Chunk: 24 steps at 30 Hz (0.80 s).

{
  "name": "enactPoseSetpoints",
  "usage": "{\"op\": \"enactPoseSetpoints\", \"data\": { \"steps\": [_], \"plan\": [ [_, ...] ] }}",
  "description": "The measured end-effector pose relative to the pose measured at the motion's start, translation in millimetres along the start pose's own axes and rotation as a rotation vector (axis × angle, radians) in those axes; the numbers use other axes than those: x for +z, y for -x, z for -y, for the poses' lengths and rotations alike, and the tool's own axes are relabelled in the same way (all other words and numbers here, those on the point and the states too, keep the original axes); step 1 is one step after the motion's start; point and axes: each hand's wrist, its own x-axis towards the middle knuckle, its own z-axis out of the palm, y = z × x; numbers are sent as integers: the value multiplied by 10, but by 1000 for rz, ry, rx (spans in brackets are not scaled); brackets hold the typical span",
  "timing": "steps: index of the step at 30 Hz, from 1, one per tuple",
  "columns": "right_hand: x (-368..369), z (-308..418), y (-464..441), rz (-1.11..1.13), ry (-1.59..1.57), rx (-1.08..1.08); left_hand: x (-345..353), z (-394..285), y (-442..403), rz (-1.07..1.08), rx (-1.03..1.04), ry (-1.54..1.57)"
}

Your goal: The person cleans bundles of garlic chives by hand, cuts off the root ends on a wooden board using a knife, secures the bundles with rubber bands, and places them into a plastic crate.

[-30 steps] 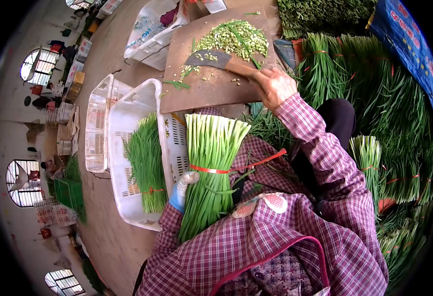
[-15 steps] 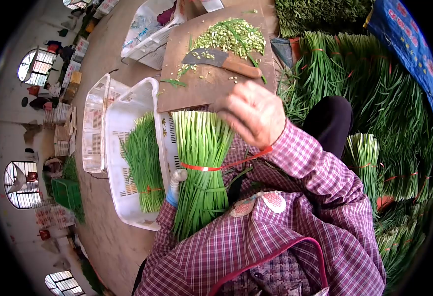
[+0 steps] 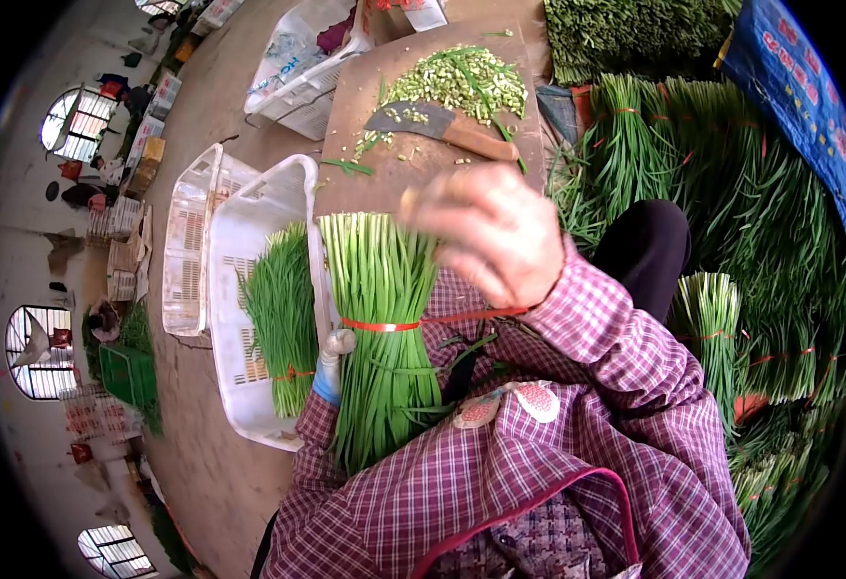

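Observation:
A bundle of garlic chives [image 3: 380, 275] stands upright against my lap, pale cut ends up, a red tie [image 3: 381, 327] around its middle. At its left side is my left hand [image 3: 338, 344], wrapped in pale covering; its thumb shows and the other fingers are hidden behind the stalks, holding the bundle. My right hand [image 3: 500, 232] is at the bundle's upper right, fingers curled and blurred near the cut ends. From the tie, a taut red strip [image 3: 476, 315] runs to the heel of that hand. Beyond it, a knife [image 3: 442, 125] lies on the board [image 3: 346, 193] among chopped stalk ends [image 3: 462, 82].
Left of me, a white crate [image 3: 230, 386] holds another tied bundle [image 3: 283, 299]. Another crate [image 3: 293, 106] stands beyond, holding plastic bags. Many chive bundles [image 3: 712, 145] lie at the right, beside a blue printed sack [image 3: 799, 87].
The bundle has shifted slightly left in view. My right hand has moved a little left and down across the cut ends, its fingers more blurred. The red strip still joins bundle and hand.

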Motion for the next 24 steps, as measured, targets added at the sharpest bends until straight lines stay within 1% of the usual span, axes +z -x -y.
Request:
{"op": "enactPoseSetpoints", "data": {
  "steps": [1,2,3,4,5,7,8,9,10,11,12,13,14,15,16,17,20,21,22,23,24],
  "plan": [
    [38,71,-20,139,-46,-97,90,-93,7,-55,1,-81],
    [319,-162,137,267,87,31,180,-185,15,-111,-2,-162],
    [539,-429,281,140,80,329,297,-284,11,-230,-2,-324],
    [596,-686,354,82,128,615,379,-323,-37,-254,103,-410],
    [419,-734,246,-58,11,672,409,-407,-32,-259,138,-414],
    [173,-545,130,-44,-106,562,474,-595,-49,-494,317,-770],
    [247,-443,93,-51,-410,577,1059,-540,-147,-464,466,-1010],
    [283,-282,49,19,-666,594,1242,-594,-283,-455,482,-1013],
    [362,-155,1,75,-745,562,1377,-667,-424,-385,555,-1298],
    [416,-17,-73,112,-937,579,1490,-690,-537,-306,627,-1581],
    [449,99,-202,82,-987,530,1596,-652,-628,-299,744,-1720],
    [515,158,-273,17,-1003,532,1680,-578,-722,-289,859,-1854],
    [584,196,-354,-60,-1139,626,1737,-467,-806,-414,950,-1937],
    [622,196,-391,-144,-1274,720,1804,-371,-857,-518,936,-2014],
    [641,147,-371,-154,-1258,720,1810,-314,-904,-532,1003,-2098],
    [658,86,-365,-211,-1326,722,1811,-278,-952,-547,1077,-2180],
    [570,-39,-375,-343,-1501,726,1806,-136,-956,-497,1088,-2164],
    [504,-86,-399,-366,-1563,723,1643,-99,-959,-447,1218,-2244],
    [436,-129,-442,-383,-1589,692,1594,-45,-909,-427,1213,-2256],
    [362,-192,-458,-366,-1613,730,1541,14,-855,-403,1207,-2267],
    [292,-278,-471,-362,-1603,732,1387,56,-814,-362,1153,-2197]
  ]
}}
